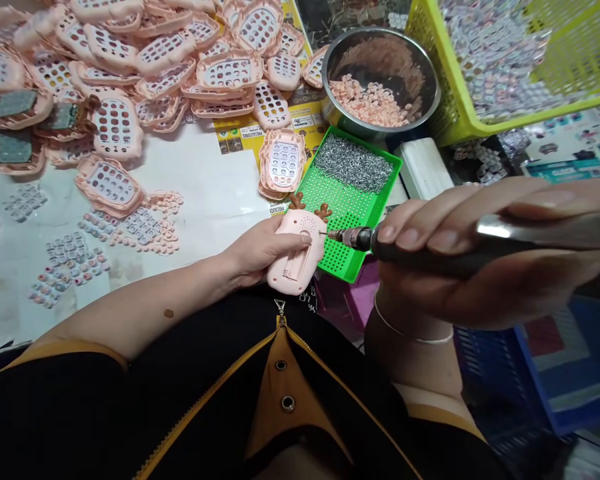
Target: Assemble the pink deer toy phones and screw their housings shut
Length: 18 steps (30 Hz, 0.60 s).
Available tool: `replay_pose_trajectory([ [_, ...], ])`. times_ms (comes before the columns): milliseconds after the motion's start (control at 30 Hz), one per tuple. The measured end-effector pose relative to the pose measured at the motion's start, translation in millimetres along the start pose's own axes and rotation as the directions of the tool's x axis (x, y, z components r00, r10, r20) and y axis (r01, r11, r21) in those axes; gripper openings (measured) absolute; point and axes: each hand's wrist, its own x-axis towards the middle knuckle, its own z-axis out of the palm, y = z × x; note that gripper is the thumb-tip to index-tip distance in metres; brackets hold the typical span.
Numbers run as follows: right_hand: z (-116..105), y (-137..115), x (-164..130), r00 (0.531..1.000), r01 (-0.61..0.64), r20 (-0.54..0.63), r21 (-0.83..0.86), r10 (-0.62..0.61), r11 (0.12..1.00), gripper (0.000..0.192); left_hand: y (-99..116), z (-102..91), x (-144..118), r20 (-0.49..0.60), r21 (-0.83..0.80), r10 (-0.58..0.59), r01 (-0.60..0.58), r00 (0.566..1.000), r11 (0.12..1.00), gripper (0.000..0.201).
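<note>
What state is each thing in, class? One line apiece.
Pink toy: back up, recess uncovered
Screwdriver: tip at toy, contact unclear
Left hand: gripping toy
Right hand: closed around screwdriver
Green tray: partly covered by screws
Metal bowl: partly filled with pink pieces
Yellow basket: holding printed pieces
Pink shells: piled
Zipper: partly undone

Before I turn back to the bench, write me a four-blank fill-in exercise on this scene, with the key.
1. The hand on the screwdriver is the person's ____.
2. The left hand holds a pink shell topped with brown ____.
3. The screws lie in a tray coloured ____.
4. Small pink parts sit in a metal ____.

Missing words: right; antlers; green; bowl.
</note>
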Motion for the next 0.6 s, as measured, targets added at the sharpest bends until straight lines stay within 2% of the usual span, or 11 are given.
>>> replay_pose_trajectory([
  [67,8,0,10,0.970,0.232,-0.093,0.074,-0.225,0.970,0.026,0,0.0,1,0.006,0.003,-0.001,0.001,1.000,1.000,0.023],
  [133,14,2,19,0.941,0.333,-0.107,0.110,-0.322,0.936,0.020,0,-0.2,1,0.014,0.006,0.002,-0.002,1.000,1.000,0.023],
  [233,19,4,26,0.953,0.299,-0.086,0.118,-0.290,0.947,0.018,0,-0.7,2,0.017,0.005,0.003,-0.003,1.000,1.000,0.022],
  [433,17,1,30,0.967,0.239,0.051,0.167,-0.251,0.956,0.024,1,-0.7,1,0.034,0.012,-0.008,0.008,0.999,1.000,0.025],
  [600,14,0,27,0.963,0.251,0.051,0.188,-0.265,0.950,0.015,1,-1.1,2,0.033,0.026,-0.004,0.003,0.999,1.000,0.023],
])
